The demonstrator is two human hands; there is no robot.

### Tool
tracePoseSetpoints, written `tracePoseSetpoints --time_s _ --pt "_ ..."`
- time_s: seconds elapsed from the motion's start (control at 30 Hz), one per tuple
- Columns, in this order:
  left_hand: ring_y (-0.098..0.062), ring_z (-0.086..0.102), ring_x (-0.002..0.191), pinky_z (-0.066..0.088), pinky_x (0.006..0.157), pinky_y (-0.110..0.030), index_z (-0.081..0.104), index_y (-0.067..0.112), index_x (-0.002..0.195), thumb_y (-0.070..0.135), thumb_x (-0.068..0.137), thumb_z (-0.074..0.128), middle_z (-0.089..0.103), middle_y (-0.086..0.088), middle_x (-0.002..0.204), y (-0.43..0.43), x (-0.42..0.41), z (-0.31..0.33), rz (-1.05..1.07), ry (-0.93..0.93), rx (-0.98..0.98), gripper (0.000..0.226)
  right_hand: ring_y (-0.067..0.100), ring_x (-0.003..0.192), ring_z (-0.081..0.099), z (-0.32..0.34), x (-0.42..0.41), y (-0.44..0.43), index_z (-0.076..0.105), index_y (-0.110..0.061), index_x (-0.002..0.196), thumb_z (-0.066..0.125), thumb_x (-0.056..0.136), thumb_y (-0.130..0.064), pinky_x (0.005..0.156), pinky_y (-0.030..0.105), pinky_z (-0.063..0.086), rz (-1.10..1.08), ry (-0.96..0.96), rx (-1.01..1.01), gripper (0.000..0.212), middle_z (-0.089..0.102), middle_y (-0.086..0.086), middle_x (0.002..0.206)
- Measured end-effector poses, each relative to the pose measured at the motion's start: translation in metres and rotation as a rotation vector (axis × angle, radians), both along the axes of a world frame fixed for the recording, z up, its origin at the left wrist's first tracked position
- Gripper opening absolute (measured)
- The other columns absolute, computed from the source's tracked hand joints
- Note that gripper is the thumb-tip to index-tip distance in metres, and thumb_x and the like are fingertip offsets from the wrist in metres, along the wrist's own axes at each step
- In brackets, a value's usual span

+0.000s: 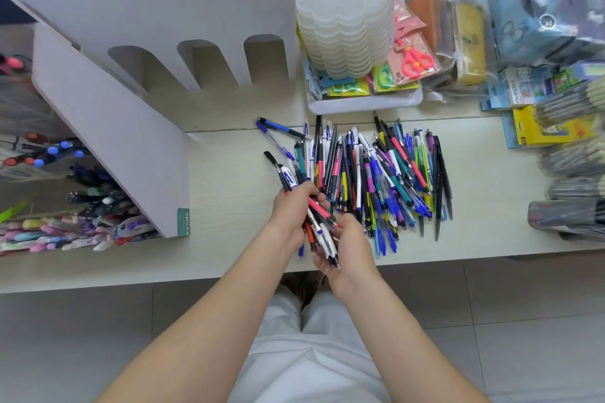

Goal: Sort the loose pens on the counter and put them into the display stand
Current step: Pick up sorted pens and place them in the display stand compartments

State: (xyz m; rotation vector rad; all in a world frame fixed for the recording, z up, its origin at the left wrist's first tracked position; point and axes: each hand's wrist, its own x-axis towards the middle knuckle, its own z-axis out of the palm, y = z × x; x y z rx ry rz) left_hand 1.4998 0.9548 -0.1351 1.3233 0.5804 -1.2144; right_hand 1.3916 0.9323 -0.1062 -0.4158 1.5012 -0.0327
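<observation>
A big heap of loose pens (386, 173) in many colours lies on the pale counter (229, 239), right of centre. My left hand (293, 211) grips a bundle of pens (314, 216) near the counter's front edge, their black and white ends sticking out up-left. My right hand (348, 245) holds the lower end of the same bundle from below. Two blue pens (278, 132) lie apart at the heap's upper left. The white tiered display stand (124, 121) fills the left side, with several pens in its lower compartments (82, 222).
A white tray (363, 103) holding a stack of clear scalloped dishes (347, 10) and packaged scissors stands behind the heap. Bagged stationery is piled at the right, and bundles of pens (573, 157) line the right edge. Tiled floor lies below the counter's front edge.
</observation>
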Motion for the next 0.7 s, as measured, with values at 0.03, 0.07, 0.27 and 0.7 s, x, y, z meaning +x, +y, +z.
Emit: tracePoseSetpoints --time_s 0.03,0.07,0.27,0.7 --pt "-0.024 0.065 0.064 0.059 0.061 -0.035 0.062 0.002 0.105 0.001 0.092 0.063 0.065 -0.017 0.084 -0.001 -0.005 0.002 0.003 0.0 -0.009 0.013 0.019 0.069 0.064 0.001 0.001 0.0 0.076 -0.013 0.099 0.058 0.1 -0.036 0.066 0.032 0.054 -0.034 -0.004 -0.016 0.028 0.075 0.008 0.082" --pt "-0.024 0.066 0.065 0.059 0.06 -0.033 0.065 0.001 0.103 0.002 0.092 0.064 0.065 -0.018 0.085 -0.002 -0.009 0.004 -0.002 -0.007 -0.012 0.011 0.02 0.078 0.069 0.003 0.002 0.001 0.077 -0.015 0.102 0.06 0.101 -0.033 0.072 0.034 0.056 -0.054 -0.011 -0.031 0.024 0.079 0.008 0.091" --pt "-0.021 0.069 0.07 0.059 0.066 -0.031 0.072 0.007 0.095 0.008 0.092 0.073 0.071 -0.011 0.081 0.008 -0.028 0.006 -0.16 -0.183 -0.024 0.004 0.025 0.086 0.073 -0.003 0.01 0.002 0.078 -0.01 0.105 0.057 0.102 -0.015 0.075 0.037 0.057 -0.132 0.053 -0.133 0.022 0.079 0.011 0.092" --pt "-0.019 0.052 0.053 0.05 0.053 -0.03 0.069 0.007 0.096 0.005 0.093 0.066 0.057 -0.007 0.07 0.033 0.002 0.021 -0.454 -0.04 -0.068 0.004 0.017 0.081 0.071 0.006 0.031 -0.028 0.062 -0.019 0.108 0.047 0.103 -0.019 0.077 0.041 0.063 0.044 0.027 -0.433 0.017 0.067 0.004 0.105"
